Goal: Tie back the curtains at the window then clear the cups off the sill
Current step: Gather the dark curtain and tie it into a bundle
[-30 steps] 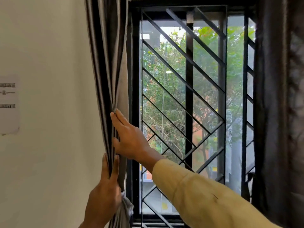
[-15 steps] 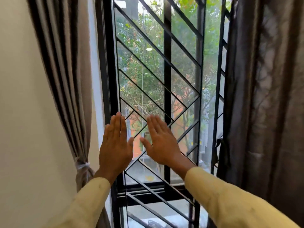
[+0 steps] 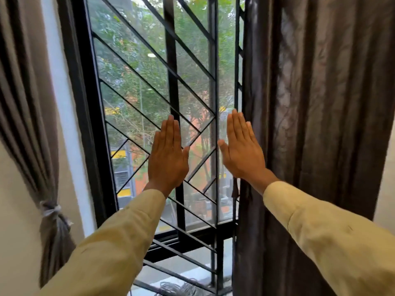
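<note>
My left hand (image 3: 167, 159) and right hand (image 3: 241, 152), flat, fingers together and empty, stand mid-frame, the right beside the loose curtain (image 3: 320, 124) probably due next; the tied curtain (image 3: 32, 124) hangs lower left; cups unseen.

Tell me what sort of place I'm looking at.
Probably an upstairs room in a home: a black metal-barred window, a grey-brown fabric curtain tied back on the left, a dark brown fabric curtain hanging loose on the right, trees outside.
</note>
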